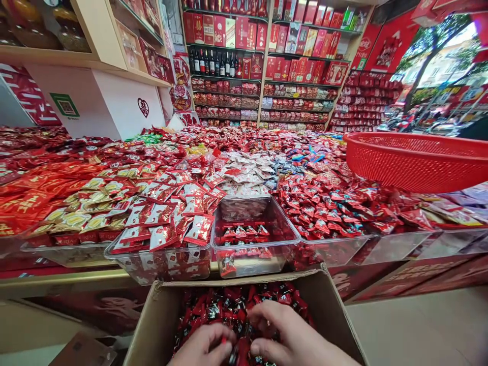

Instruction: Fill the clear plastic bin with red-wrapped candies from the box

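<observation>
A brown cardboard box (152,317) with its top uncovered stands right before me, holding a heap of small red-and-black wrapped candies (213,307). Both of my hands reach down into it. My left hand (208,344) touches the candies at the near side, thumb and fingers apart and slightly blurred. To its right, my right hand (287,333) arches over the same heap with its fingers curved and parted from the thumb. Its fingertips are partly hidden among the wrappers. Just beyond the box, a clear plastic bin (246,262) contains a low layer of similar red packets.
Bins of red-and-white packets (163,223) and red packets (324,213) flank the clear bin. A red mesh basket (412,162) rests on the candy at right. Shelves (229,48) of boxes and bottles stand behind. Tiled floor (430,325) shows at lower right.
</observation>
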{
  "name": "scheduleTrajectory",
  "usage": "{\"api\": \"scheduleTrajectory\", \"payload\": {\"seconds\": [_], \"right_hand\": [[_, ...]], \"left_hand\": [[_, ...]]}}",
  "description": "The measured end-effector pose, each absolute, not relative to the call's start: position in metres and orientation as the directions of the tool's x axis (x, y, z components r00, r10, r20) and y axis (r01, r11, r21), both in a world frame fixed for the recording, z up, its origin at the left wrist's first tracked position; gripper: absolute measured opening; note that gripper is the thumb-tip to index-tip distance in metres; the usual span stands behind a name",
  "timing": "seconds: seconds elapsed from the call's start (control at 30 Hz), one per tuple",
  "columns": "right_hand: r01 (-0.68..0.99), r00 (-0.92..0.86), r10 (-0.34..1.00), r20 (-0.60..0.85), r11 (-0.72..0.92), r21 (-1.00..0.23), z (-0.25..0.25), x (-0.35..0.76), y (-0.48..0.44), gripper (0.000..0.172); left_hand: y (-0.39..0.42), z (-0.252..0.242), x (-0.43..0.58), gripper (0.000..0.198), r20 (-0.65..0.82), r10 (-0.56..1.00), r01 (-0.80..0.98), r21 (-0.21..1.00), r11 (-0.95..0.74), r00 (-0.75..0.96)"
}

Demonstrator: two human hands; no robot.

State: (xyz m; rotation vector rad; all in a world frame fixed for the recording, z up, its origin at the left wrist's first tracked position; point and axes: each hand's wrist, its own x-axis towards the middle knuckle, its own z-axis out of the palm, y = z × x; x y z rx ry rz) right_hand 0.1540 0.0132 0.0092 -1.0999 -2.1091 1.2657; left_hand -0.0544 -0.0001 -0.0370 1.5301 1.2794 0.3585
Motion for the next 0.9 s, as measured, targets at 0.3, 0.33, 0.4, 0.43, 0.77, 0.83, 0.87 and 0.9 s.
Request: {"api": "scheduleTrajectory", "payload": {"seconds": [0.3,0.33,0.4,0.43,0.77,0.83,0.87,0.9], "right_hand": [[0.01,-0.397,0.908,-0.133,-0.141,-0.99,0.007,0.142,0.026,0.031],[-0.019,-0.395,0.91,-0.129,-0.149,-0.989,0.011,0.142,0.026,0.032],[-0.076,-0.383,0.916,-0.118,-0.159,-0.984,0.017,0.143,0.026,0.032],[-0.097,-0.384,0.915,-0.121,-0.17,-0.981,0.018,0.143,0.026,0.032],[-0.019,-0.298,0.951,-0.075,-0.084,-0.996,0.009,0.135,0.022,0.028],[-0.088,-0.364,0.923,-0.127,-0.17,-0.982,0.005,0.134,0.02,0.027],[-0.124,-0.406,0.902,-0.145,-0.211,-0.97,0.003,0.134,0.019,0.027],[-0.143,-0.439,0.886,-0.151,-0.234,-0.962,0.001,0.135,0.018,0.028]], "left_hand": [[0.009,0.027,-0.014,0.029,-0.166,0.977,-0.017,0.985,0.17,0.136],[0.008,0.029,-0.012,0.033,-0.164,0.978,-0.059,0.983,0.173,0.132],[0.006,0.032,-0.009,0.039,-0.15,0.981,-0.137,0.976,0.167,0.124],[0.005,0.032,-0.008,0.042,-0.14,0.984,-0.166,0.973,0.158,0.112],[0.001,0.008,-0.016,0.032,-0.265,0.964,-0.184,0.946,0.266,0.033],[0.0,0.003,-0.016,0.031,-0.266,0.964,-0.233,0.938,0.255,-0.016],[-0.001,0.001,-0.016,0.031,-0.272,0.962,-0.256,0.932,0.256,-0.029],[-0.003,-0.001,-0.016,0.031,-0.285,0.958,-0.275,0.923,0.269,-0.02]]}}
